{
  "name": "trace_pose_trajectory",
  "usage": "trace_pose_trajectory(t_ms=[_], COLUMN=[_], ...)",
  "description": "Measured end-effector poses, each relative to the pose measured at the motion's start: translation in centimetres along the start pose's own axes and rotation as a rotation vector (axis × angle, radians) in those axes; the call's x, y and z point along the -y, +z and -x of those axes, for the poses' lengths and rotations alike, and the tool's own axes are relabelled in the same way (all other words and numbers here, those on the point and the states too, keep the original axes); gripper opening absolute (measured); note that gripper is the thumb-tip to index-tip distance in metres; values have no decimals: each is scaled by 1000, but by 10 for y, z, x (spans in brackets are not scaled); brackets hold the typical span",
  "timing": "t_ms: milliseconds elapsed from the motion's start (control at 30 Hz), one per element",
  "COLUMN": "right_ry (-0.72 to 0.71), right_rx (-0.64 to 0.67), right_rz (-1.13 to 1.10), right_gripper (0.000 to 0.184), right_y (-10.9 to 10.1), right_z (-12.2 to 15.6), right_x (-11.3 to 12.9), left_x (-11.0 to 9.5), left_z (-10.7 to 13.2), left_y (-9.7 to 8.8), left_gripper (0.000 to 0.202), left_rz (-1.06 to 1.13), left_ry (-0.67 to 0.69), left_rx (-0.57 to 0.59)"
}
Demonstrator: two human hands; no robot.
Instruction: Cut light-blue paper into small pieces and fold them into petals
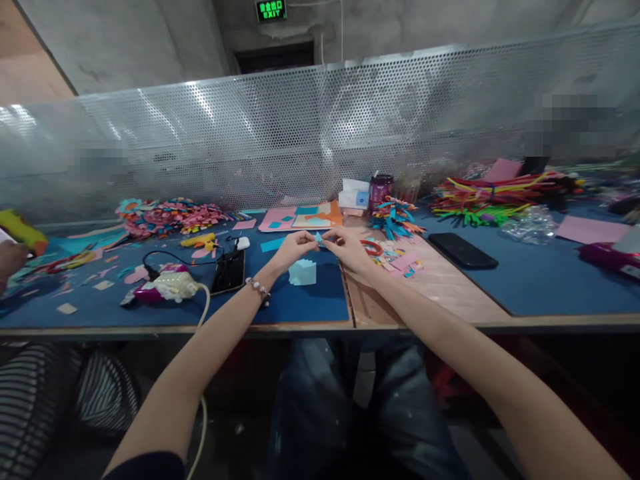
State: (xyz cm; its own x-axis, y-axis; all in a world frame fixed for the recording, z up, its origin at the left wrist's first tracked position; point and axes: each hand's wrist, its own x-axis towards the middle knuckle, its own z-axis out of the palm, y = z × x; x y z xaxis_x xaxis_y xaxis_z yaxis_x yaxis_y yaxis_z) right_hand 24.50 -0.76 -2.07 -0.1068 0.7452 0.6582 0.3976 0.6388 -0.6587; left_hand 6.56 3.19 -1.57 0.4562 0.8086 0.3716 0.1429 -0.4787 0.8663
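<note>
Between the fingertips of both my hands is a small piece of light blue paper [319, 239], which looks folded. My left hand [296, 251] pinches it from the left, and a beaded bracelet [257, 288] is on that wrist. From the other side my right hand [348, 248] grips it between thumb and finger. Just below, on the blue mat [285, 308], lies a loose stack of light blue paper squares [303, 272]. A darker blue paper strip [273, 245] lies left of my left hand. The exact folds are too small to make out.
A glue gun [167, 285] with a cord and a phone [229, 272] lie to the left. Red-handled scissors [371, 248] and paper scraps [407, 262] are right of my hands. Another phone [463, 251] lies farther right. A perforated metal screen [280, 140] stands behind. A co-worker's hand [13, 260] shows far left.
</note>
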Motion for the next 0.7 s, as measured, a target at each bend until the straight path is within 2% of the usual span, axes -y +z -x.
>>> trace_pose_trajectory(t_ms=[367,700], right_ry=[-18,7], right_rx=[10,19], right_rz=[73,68], right_gripper=[19,19], right_y=[2,-1], right_z=[0,-1], right_x=[-10,-4], left_x=[0,-4], left_z=[0,2], left_y=[2,1], left_gripper=[21,21], left_rz=[-33,-63], left_ry=[63,104], left_rx=[9,14])
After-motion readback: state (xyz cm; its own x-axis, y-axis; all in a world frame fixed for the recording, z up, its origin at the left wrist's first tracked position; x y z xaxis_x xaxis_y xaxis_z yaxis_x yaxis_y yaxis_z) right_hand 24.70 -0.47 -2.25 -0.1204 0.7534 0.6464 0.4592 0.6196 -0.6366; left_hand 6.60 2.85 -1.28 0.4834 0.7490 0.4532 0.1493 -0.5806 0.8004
